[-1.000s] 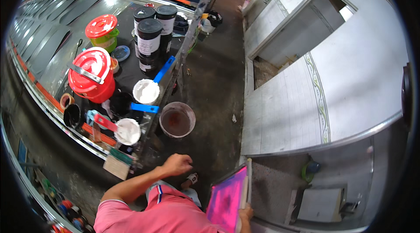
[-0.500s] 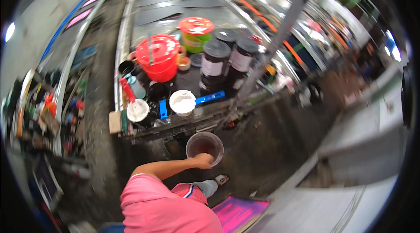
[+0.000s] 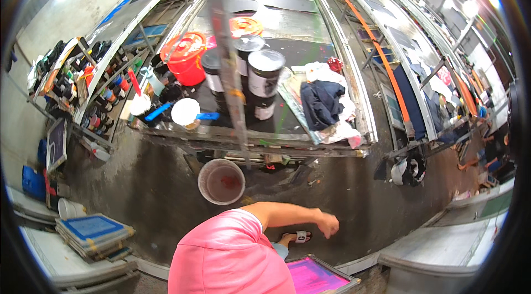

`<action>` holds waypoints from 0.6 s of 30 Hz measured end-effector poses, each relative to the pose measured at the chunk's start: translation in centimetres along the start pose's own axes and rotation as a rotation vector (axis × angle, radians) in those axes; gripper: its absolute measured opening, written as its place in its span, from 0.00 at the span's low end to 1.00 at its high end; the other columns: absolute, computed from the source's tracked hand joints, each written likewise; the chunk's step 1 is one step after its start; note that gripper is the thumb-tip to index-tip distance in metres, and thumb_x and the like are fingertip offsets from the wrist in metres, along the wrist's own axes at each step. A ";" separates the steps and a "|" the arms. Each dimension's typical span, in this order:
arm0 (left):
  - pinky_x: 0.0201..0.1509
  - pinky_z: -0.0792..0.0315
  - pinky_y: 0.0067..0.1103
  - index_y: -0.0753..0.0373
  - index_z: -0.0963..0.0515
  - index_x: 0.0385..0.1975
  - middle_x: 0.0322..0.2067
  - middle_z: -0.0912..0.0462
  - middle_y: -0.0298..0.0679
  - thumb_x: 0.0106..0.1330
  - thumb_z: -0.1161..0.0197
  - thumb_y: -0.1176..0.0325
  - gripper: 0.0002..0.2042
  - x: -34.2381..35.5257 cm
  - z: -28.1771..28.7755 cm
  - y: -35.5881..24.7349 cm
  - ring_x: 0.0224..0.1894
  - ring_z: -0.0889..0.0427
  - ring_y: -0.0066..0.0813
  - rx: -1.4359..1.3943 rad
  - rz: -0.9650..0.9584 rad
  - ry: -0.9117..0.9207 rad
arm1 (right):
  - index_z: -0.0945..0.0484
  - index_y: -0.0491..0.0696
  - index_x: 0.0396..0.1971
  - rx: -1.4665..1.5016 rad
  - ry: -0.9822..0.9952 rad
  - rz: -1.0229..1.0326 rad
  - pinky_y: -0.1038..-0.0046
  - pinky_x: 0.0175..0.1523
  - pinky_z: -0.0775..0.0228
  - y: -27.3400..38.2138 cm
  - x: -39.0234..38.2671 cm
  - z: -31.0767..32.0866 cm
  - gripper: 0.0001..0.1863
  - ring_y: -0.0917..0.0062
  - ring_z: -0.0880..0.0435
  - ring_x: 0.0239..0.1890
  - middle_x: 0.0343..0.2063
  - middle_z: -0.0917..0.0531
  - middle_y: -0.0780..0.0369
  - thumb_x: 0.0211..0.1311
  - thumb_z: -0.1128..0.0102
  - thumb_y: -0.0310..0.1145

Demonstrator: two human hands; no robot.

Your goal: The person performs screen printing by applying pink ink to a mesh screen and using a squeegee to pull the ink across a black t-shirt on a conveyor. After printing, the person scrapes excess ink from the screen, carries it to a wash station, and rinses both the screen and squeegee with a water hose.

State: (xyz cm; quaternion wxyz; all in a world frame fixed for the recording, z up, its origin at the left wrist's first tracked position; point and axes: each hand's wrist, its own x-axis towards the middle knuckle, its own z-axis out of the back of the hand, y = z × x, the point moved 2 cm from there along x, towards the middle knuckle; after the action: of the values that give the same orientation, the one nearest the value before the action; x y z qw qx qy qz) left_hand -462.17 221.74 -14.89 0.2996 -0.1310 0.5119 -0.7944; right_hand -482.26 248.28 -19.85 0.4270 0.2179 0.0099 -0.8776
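Note:
My left hand [image 3: 328, 224] hangs above the dark floor, its fingers loosely bent and a little apart, and I see nothing in it. Its arm [image 3: 287, 215] comes out of a pink sleeve and reaches across to the right. A translucent bucket [image 3: 206, 190] stands on the floor to the left of that hand, in front of the long table; reddish residue shows inside, and the hand is apart from it. Below the hand are my foot in a sandal [image 3: 301, 236] and a framed screen with bright pink mesh [image 3: 318, 276]. My right hand is out of view.
On the table [image 3: 287, 131] stand a red lidded bucket [image 3: 185, 62], black-lidded tubs [image 3: 264, 75], a white tub [image 3: 185, 110] with blue-handled tools and dark cloth [image 3: 322, 103]. A grey post [image 3: 225, 45] rises at its front. Stacked frames [image 3: 95, 230] lie at lower left.
My left hand has left the bucket's rim and moved right, with the bucket standing behind on the floor. The view has swung to the right, so the table's contents appear further left.

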 end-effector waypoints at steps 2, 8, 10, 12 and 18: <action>0.41 0.23 0.38 0.61 0.16 0.31 0.31 0.14 0.45 0.47 0.35 0.62 0.14 2.5 4.6 4.4 0.36 0.16 0.47 0.120 0.293 -0.143 | 0.43 0.52 0.72 0.015 -0.006 0.002 0.56 0.64 0.33 -0.6 6.8 2.2 0.48 0.51 0.26 0.60 0.57 0.26 0.45 0.49 0.31 0.35; 0.61 0.27 0.38 0.60 0.18 0.50 0.54 0.19 0.48 0.61 0.43 0.65 0.18 -3.9 4.7 14.1 0.59 0.22 0.47 -0.139 1.432 -0.686 | 0.42 0.52 0.71 0.037 -0.018 -0.015 0.56 0.64 0.33 -3.4 24.1 11.0 0.46 0.52 0.26 0.61 0.58 0.26 0.45 0.50 0.32 0.34; 0.63 0.28 0.39 0.63 0.19 0.52 0.57 0.22 0.49 0.58 0.44 0.66 0.21 -2.2 4.9 13.4 0.60 0.23 0.48 -0.050 1.392 -0.420 | 0.41 0.52 0.71 0.093 -0.026 -0.126 0.57 0.64 0.33 -5.9 29.3 13.6 0.45 0.52 0.27 0.61 0.58 0.26 0.45 0.50 0.32 0.34; 0.47 0.22 0.40 0.64 0.15 0.41 0.42 0.15 0.53 0.57 0.43 0.66 0.16 -0.1 4.1 11.3 0.46 0.14 0.46 -0.061 1.363 -0.266 | 0.41 0.52 0.71 0.133 -0.062 -0.288 0.57 0.64 0.33 -10.1 33.9 15.8 0.45 0.52 0.27 0.61 0.59 0.26 0.46 0.50 0.32 0.34; 0.25 0.25 0.36 0.55 0.15 0.25 0.24 0.16 0.41 0.59 0.39 0.64 0.07 5.8 -3.4 19.1 0.25 0.17 0.34 -0.694 1.632 -0.132 | 0.48 0.58 0.74 0.256 0.186 -0.549 0.54 0.70 0.39 -6.7 50.6 29.7 0.39 0.53 0.36 0.69 0.68 0.38 0.48 0.62 0.46 0.27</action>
State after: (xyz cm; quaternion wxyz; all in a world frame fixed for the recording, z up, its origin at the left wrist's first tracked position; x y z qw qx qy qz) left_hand -461.93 215.02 -33.99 0.7446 0.1458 0.6395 -0.1242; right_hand -525.83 208.78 -13.90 0.1403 0.3384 -0.0033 -0.9305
